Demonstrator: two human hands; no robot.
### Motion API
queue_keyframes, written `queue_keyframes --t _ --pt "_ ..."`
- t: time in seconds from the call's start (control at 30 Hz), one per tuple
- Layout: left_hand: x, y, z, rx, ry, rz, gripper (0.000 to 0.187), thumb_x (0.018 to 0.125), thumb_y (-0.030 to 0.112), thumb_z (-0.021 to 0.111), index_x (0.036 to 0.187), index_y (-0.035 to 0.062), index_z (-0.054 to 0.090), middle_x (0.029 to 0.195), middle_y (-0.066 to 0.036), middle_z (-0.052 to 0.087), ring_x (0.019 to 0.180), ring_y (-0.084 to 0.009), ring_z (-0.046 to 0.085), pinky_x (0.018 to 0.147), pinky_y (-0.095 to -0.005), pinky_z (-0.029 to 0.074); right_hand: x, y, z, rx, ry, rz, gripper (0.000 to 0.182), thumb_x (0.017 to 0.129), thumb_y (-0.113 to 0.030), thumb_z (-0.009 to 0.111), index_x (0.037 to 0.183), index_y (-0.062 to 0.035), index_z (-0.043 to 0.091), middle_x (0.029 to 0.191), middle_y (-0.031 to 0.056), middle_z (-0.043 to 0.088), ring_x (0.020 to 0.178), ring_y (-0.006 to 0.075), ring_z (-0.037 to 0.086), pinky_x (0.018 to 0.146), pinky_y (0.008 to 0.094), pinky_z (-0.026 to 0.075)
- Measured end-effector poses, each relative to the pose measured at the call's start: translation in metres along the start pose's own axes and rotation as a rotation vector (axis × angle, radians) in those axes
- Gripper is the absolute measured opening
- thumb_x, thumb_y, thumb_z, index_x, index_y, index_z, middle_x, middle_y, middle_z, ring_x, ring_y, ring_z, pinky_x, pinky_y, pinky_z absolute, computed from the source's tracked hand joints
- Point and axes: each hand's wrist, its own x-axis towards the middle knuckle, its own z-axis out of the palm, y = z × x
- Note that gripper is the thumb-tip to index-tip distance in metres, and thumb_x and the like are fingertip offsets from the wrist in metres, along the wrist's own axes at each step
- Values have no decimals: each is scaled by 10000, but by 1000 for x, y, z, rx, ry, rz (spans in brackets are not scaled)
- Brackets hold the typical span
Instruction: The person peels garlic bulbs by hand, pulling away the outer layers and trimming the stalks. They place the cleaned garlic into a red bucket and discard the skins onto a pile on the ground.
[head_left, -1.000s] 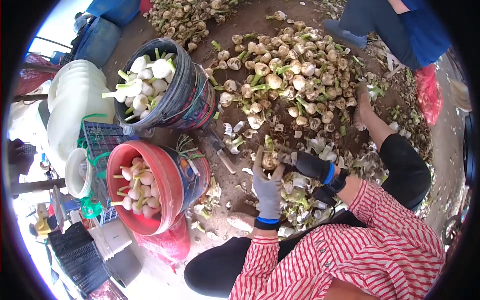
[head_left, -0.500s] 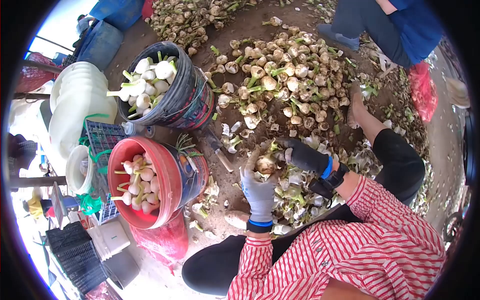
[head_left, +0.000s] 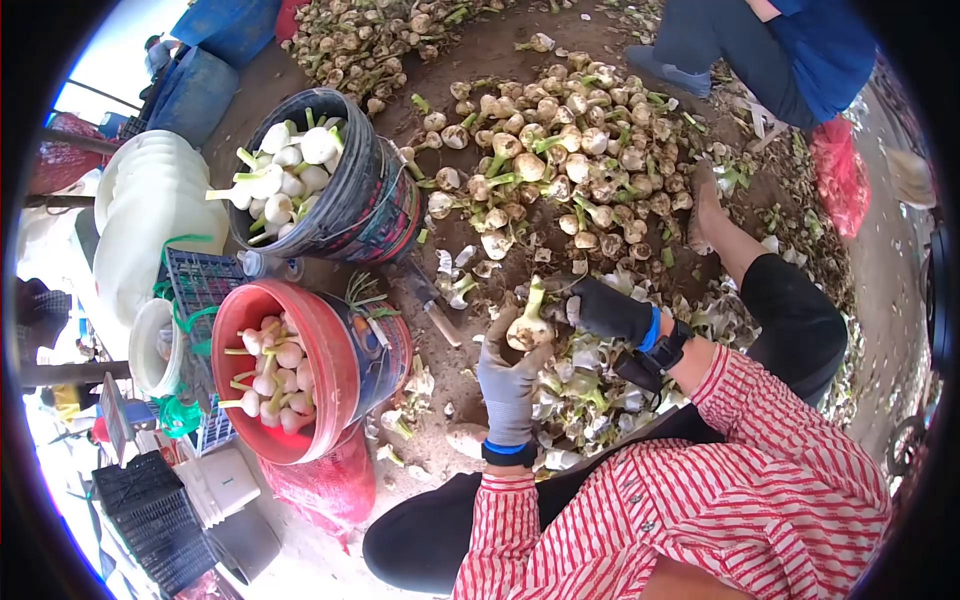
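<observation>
My left hand (head_left: 509,385), in a grey glove, is closed around a garlic bulb (head_left: 528,329) whose short green stem points up. My right hand (head_left: 606,309), in a dark glove, touches the bulb's right side with its fingers bent; its fingertips are partly hidden. Peeled white skins (head_left: 590,395) lie below the hands. Beyond them spreads a pile of unpeeled bulbs (head_left: 570,150). A knife-like tool with a wooden handle (head_left: 442,323) rests on the ground left of my left hand.
At left stand a red bucket (head_left: 335,370) and a black bucket (head_left: 365,200), both holding white bulbs. Black crates (head_left: 150,510) and white tubs (head_left: 155,345) are farther left. Another person's leg (head_left: 700,45) shows at upper right, near a red net bag (head_left: 840,175).
The bulb in my left hand has turned so its stem stands more upright and its surface looks whiter. The whole view has shifted slightly.
</observation>
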Motion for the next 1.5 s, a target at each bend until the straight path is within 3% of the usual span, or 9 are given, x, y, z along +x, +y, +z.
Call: queue_keyframes --t 0.13,0.27,0.57,0.67,0.87,1.03,1.2,1.43,1.5 --pt "0 7 7 -79 -46 70 591 629 -42 726 1169 -36 488 1086 -96 553 952 -152 550 851 -256 455 12 22 -4 -306 -81 -335 280 855 -209 565 1060 -18 558 897 120 623 729 164 573 700 299 464" --pt "4 0 6 288 -23 247 570 646 -33 717 1166 -51 485 1098 -98 550 966 -151 544 855 -258 451 12 13 8 -247 23 -114 303 847 -197 574 1069 6 541 932 137 612 751 188 581 699 306 466" --pt "0 5 6 -62 -8 70 562 665 -40 697 1185 -14 484 1044 -104 575 936 -142 562 847 -273 459 8 10 0 -71 -41 -46 261 852 -116 519 1075 19 528 865 90 622 769 94 525 702 303 461" --pt "7 -16 -9 -294 -153 41 527 723 56 673 1207 21 468 1034 -105 584 967 -174 561 854 -285 457 8 -14 2 101 -107 -46 210 780 -25 522 985 -3 562 805 104 622 694 152 567 647 319 463" --pt "7 -23 -20 -915 -386 -217 428 792 282 604 1163 98 494 1130 -71 546 1028 -201 500 722 -270 410 12 -9 13 -526 218 -521 169 618 30 545 775 -32 546 701 145 543 665 377 534 579 409 455" --pt "8 -29 -22 -711 -173 -203 418 814 412 533 1117 125 508 1071 -37 563 940 -161 505 628 -276 374 9 -2 8 40 -5 -87 249 793 -74 573 1036 -21 575 929 72 630 814 110 559 712 292 459" --pt "5 -18 -10 -701 -62 -309 416 838 481 469 1044 127 540 961 -37 603 799 -177 549 586 -277 387 6 -12 19 198 -46 94 302 738 -46 584 1029 28 557 840 93 628 736 141 568 681 297 466" --pt "11 -22 -19 -719 -216 -382 544 820 593 447 1016 94 541 897 -82 600 669 -166 553 451 -214 371 8 4 27 -478 248 -343 307 720 -5 629 1018 6 559 864 124 623 786 149 579 703 301 470" --pt "5 -7 -1 -573 -117 -266 557 798 546 543 1053 52 510 854 -79 595 617 -142 550 495 -209 422 5 -1 31 -126 357 -15 343 697 38 587 1036 9 544 890 149 612 809 185 584 718 311 466"
